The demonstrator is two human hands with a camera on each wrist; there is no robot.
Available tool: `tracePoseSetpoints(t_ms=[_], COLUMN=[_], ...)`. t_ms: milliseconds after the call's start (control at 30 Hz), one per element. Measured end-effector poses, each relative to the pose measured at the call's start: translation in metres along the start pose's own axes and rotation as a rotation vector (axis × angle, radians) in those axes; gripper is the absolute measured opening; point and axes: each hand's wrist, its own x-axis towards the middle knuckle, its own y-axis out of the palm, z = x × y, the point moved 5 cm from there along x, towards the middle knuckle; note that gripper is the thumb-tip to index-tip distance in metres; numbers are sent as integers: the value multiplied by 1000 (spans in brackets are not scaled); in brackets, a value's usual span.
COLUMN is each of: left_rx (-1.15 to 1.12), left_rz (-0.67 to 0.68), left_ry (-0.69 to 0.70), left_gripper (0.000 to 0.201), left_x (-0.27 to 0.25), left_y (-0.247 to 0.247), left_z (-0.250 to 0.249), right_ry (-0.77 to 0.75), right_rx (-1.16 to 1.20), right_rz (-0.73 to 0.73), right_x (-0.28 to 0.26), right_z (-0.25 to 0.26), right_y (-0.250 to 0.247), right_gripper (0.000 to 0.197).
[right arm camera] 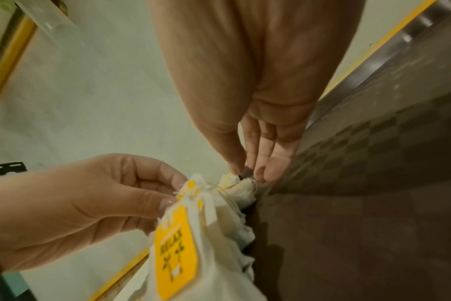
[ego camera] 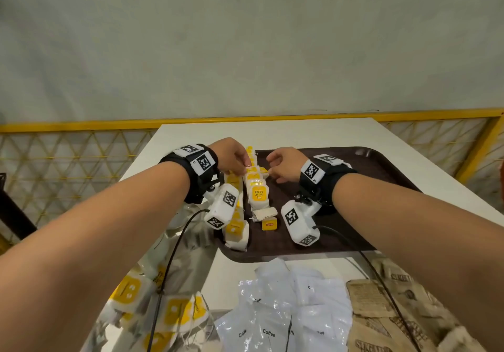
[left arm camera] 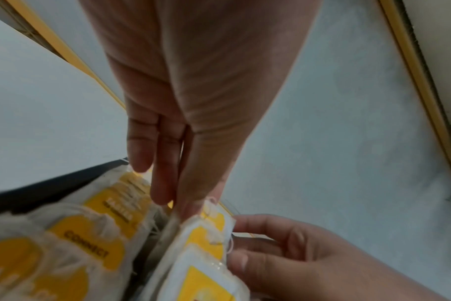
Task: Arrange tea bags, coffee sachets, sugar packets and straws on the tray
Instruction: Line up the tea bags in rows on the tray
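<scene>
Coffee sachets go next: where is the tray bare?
Bare: the tray's right half, beyond the right hand. Crowded: its left side, two tea bag rows with both hands on them, the left hand included, and one loose tea bag.

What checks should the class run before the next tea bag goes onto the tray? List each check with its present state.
1. Both hands at the far end of the tea bag rows: ok; left hand and right hand meet there.
2. Grip of each hand on a bag: cannot tell; fingertips touch the bags, no clear pinch.
3. Two rows of tea bags standing inside the tray: ok.
4. No stray bag: not ok; one fallen tea bag lies flat with its yellow tag loose.
5. Coffee sachets on the tray: not ok; they lie on the table.
6. Straws present: cannot tell.
</scene>
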Motion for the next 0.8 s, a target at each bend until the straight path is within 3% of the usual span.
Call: tracePoseSetpoints(t_ms=[100, 333, 433, 533, 800], left_rx=[160, 276, 285, 303, 301], left_rz=[8, 57, 92, 93, 21], left_ry=[51, 118, 124, 121, 59], left_gripper=[13, 19, 19, 20, 28], left_x=[-1, -1, -2, -3, 2], left_y=[4, 8, 7, 5, 1], left_z=[-4, -9, -8, -6, 1], right_ry=[50, 35, 31, 56, 54], right_rx=[-54, -203, -164, -102, -78], right_rz=[2, 59, 150, 236, 122], right_x=[2, 7, 1, -3, 19], right_z=[2, 9, 14, 18, 10], right_y=[8, 10, 6, 9, 18], right_gripper=[41, 53, 33, 27, 17])
